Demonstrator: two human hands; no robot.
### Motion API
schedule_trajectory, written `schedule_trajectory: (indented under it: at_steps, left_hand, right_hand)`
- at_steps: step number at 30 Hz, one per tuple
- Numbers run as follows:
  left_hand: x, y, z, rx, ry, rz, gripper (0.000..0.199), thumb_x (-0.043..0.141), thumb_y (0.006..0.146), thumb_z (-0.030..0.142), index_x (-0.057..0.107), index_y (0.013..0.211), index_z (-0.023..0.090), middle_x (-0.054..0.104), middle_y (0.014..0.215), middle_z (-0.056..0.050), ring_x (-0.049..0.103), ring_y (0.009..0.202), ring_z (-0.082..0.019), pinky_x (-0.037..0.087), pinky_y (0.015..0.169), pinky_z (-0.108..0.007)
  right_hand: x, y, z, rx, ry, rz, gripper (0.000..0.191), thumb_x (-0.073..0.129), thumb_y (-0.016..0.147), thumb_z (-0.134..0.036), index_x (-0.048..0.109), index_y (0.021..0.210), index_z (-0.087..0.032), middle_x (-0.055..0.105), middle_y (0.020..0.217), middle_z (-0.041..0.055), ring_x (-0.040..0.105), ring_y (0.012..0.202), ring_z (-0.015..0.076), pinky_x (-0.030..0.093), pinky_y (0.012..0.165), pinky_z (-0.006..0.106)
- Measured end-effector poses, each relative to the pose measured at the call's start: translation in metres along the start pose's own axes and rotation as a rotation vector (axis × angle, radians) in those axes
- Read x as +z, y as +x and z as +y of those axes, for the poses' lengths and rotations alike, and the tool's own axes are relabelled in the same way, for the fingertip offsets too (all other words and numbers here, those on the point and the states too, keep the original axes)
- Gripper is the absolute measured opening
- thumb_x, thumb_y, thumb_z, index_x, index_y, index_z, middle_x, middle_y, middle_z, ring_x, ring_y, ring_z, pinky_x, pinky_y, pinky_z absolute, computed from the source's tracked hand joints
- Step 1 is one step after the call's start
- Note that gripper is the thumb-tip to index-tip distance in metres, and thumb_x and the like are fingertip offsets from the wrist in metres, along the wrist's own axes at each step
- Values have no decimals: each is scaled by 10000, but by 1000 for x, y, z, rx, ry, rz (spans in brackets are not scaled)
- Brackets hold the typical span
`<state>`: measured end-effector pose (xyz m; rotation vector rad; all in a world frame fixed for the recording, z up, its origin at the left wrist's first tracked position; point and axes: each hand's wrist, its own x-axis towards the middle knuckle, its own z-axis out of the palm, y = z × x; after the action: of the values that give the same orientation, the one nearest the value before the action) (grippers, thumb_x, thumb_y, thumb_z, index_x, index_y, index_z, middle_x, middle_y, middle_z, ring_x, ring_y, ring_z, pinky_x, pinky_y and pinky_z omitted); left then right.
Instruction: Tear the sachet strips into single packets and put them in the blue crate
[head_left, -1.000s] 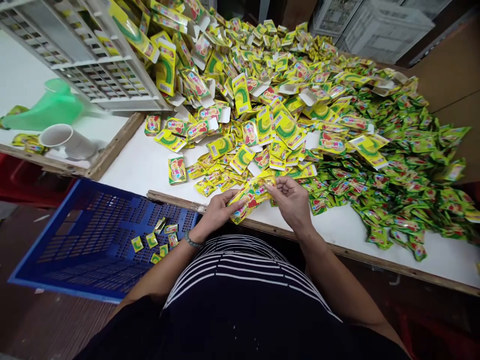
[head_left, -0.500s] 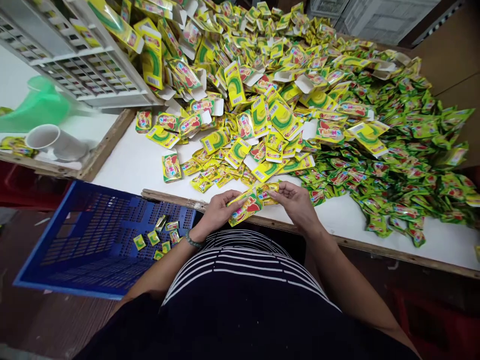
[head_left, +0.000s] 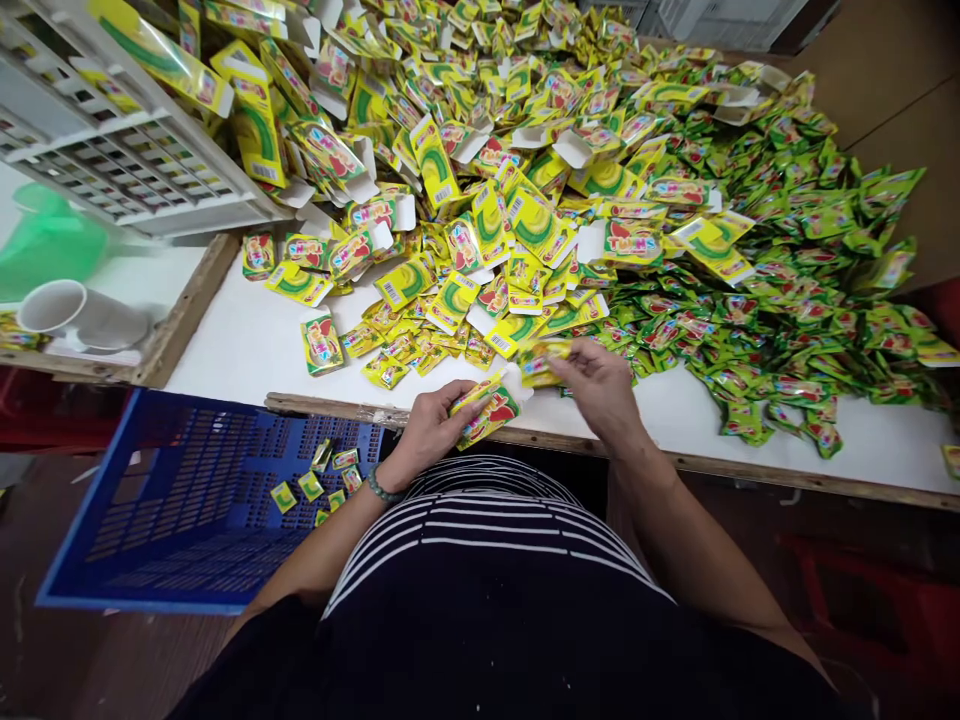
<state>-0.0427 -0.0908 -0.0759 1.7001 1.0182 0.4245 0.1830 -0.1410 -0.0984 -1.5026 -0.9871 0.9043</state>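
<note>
My left hand [head_left: 441, 425] is closed around a small yellow-green candy box [head_left: 487, 412] with a red fruit picture, held over the table's front edge. The box's white end flap stands open toward the right. In my right hand [head_left: 600, 385] a yellow candy packet [head_left: 544, 362] is pinched between thumb and fingers, just beyond the open end and apart from it. Past my hands lie loose yellow packets [head_left: 386, 372] and many open yellow boxes [head_left: 452, 302]. Green candy packets [head_left: 750, 345] are heaped to the right.
A blue crate [head_left: 161, 595] with several small boxes stands below the table edge at left. A white slatted crate [head_left: 202, 225] leans over the table at upper left. Near it are a white mug [head_left: 112, 322] and a green plastic item [head_left: 56, 245]. Wooden strips edge the table.
My right hand has drawn slightly away from the box with the yellow packet, which was against the box end before. The box has stayed in my left hand. The view has shifted somewhat.
</note>
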Motion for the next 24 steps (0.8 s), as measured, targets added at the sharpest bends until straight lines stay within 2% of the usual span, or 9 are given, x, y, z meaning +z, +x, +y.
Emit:
schedule_trajectory:
  at_steps: [2, 3, 6, 8, 12, 15, 17, 20, 24]
  left_hand:
    - [-1, 2, -1, -2, -4, 12, 415, 580, 864, 506, 693, 1042, 149, 729, 910, -42, 623, 788, -161, 468, 702, -239]
    - [-1, 3, -1, -6, -21, 15, 416, 586, 860, 509, 695, 1040, 149, 729, 914, -44, 623, 791, -161, 470, 708, -240]
    - [-1, 4, -3, -40, -131, 33, 433, 591, 854, 535, 703, 1015, 149, 726, 939, -49, 620, 806, -160, 477, 724, -242]
    - [-1, 4, -4, -77, -217, 55, 452, 597, 845, 557, 705, 997, 145, 722, 938, -52, 613, 801, -157, 478, 715, -240]
    - [0, 3, -5, -113, -344, 60, 468, 659, 797, 565, 704, 991, 142, 719, 942, -58, 607, 785, -153, 481, 711, -244]
    - [3, 4, -6, -106, -374, 47, 460, 707, 764, 546, 704, 993, 146, 719, 969, -60, 614, 801, -153, 487, 735, -249]
    - [4, 5, -6, -97, -373, 57, 453, 708, 767, 540, 703, 992, 148, 717, 961, -56, 614, 801, -151, 488, 750, -252]
    - [5, 4, -9, -85, -357, 107, 444, 690, 780, 548, 707, 965, 145, 711, 942, -57, 610, 811, -153, 485, 763, -255]
    - [6, 1, -15, -90, -354, 123, 449, 672, 790, 557, 698, 961, 143, 704, 918, -55, 604, 794, -152, 477, 735, -250]
  right_hand:
    - [0, 1, -8, 13, 133, 71, 293, 695, 775, -510, 584, 800, -240, 611, 712, -16, 571, 651, 144, 495, 613, 290]
    - [0, 0, -11, 24, 168, 29, 306, 692, 776, -526, 583, 818, -243, 621, 725, -16, 580, 662, 145, 505, 620, 291]
    - [3, -8, -17, 89, 132, -212, 327, 682, 787, -546, 575, 796, -237, 628, 723, -12, 583, 657, 141, 515, 602, 282]
    - [2, -14, -16, 131, 69, -260, 321, 671, 804, -534, 562, 774, -234, 607, 691, -20, 556, 610, 127, 499, 551, 265]
    - [1, -14, -12, 184, 86, -153, 285, 677, 806, -497, 561, 786, -237, 607, 658, -31, 531, 543, 117, 455, 472, 248]
    - [9, -9, -13, 120, 179, 45, 233, 648, 831, -475, 586, 845, -251, 662, 732, -8, 591, 614, 143, 499, 540, 277]
    - [18, -8, -14, 68, 187, 106, 210, 634, 845, -463, 591, 856, -258, 660, 742, -4, 611, 668, 158, 525, 612, 304]
    - [26, -11, -10, 61, 61, 45, 225, 651, 837, -465, 600, 810, -247, 608, 672, -12, 582, 648, 161, 502, 619, 310]
    - [19, -14, -1, 35, -119, -79, 286, 621, 851, -505, 604, 765, -233, 559, 634, -14, 523, 624, 156, 445, 580, 297]
